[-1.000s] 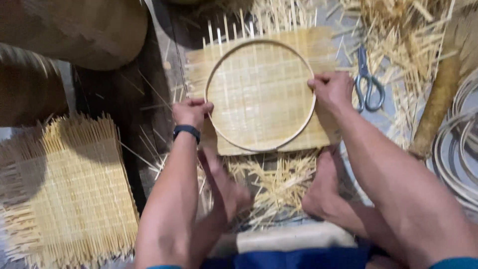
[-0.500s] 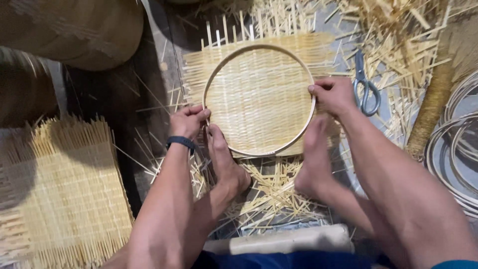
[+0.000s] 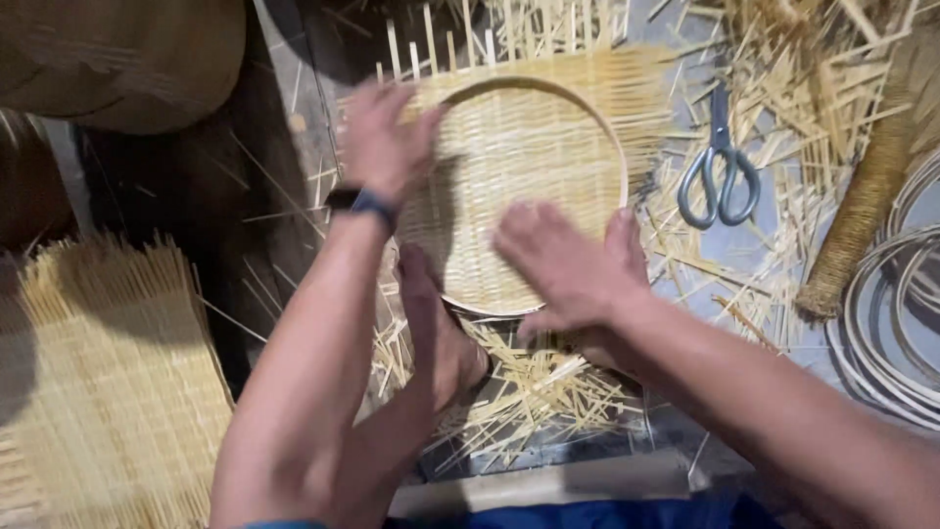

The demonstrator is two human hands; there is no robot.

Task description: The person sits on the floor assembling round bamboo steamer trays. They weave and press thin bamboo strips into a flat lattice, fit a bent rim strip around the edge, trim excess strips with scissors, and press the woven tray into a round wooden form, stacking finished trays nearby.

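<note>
Grey floor covered with cut bamboo splinters [image 3: 529,392] fills the view, and the work lies in the middle of it. At the centre sits a square woven bamboo mat [image 3: 548,127] with a round bamboo hoop [image 3: 619,157] pressed on top of it, so the weave inside the ring looks like a shallow tray. The left hand [image 3: 387,137] is at 10 o'clock of the hoop, fingers spread and lying flat over the rim, palm down, gripping nothing that I can see; a dark wristband [image 3: 364,203] is on this wrist. The right hand [image 3: 568,264] is at 5 o'clock of the hoop, also open and flat, its fingers resting on the weave inside the ring and the thumb near the rim. Both hands are a little blurred. A bare foot [image 3: 436,328] touches the lower edge of the mat at 7 o'clock. Scissors [image 3: 722,176] with grey handles lie at 3 o'clock, just beside the mat. Further right are coiled bamboo rings [image 3: 886,333]. A second woven mat [image 3: 108,382] lies well apart at 8 o'clock
</note>
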